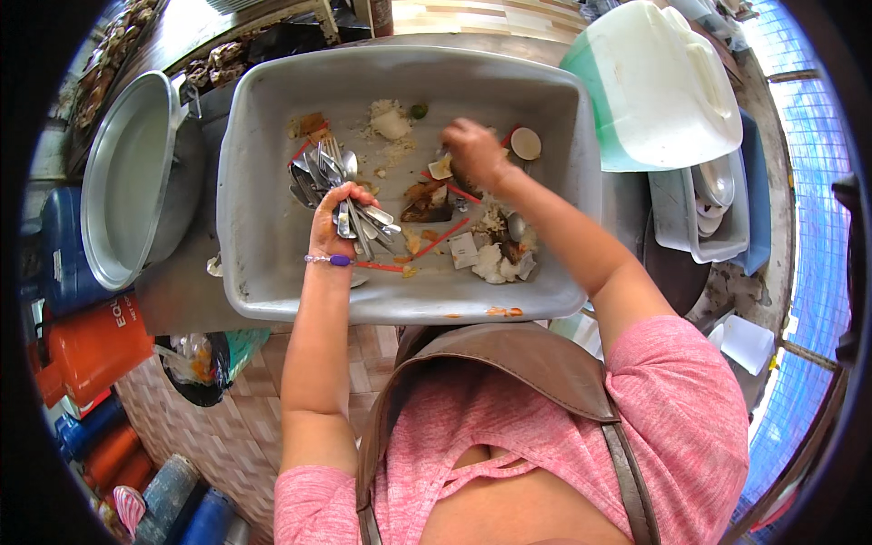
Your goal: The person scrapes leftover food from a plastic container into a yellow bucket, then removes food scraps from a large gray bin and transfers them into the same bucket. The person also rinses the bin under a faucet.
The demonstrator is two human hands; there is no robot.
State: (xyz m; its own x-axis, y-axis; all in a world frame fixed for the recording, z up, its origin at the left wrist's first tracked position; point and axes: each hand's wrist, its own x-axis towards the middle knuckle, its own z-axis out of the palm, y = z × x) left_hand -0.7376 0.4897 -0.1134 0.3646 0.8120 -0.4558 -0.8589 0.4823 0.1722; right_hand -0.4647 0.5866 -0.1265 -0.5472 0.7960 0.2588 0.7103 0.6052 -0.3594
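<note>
A large grey plastic tub [409, 310] lies before me, scattered with food scraps. My left hand [340, 208], over its left half, is closed around a bundle of metal spoons and forks [327, 163]. My right hand [473, 153] is over the right half, fingers bent down among the scraps; a bit of metal shows by the fingertips, but whether it is held is unclear. Near it lie a small round white cup [526, 144], red straws [441, 242] and a dark brown food scrap [427, 203]. Clumps of rice [390, 121] sit at the back and front right. A spoon [516, 226] lies at the right.
A big metal basin [126, 180] stands left of the tub. At the right are a translucent jug [661, 88] with green on its side and a grey bin [732, 238] holding dishes. An orange gas cylinder [99, 347] and a black plastic bag [197, 371] are at the lower left.
</note>
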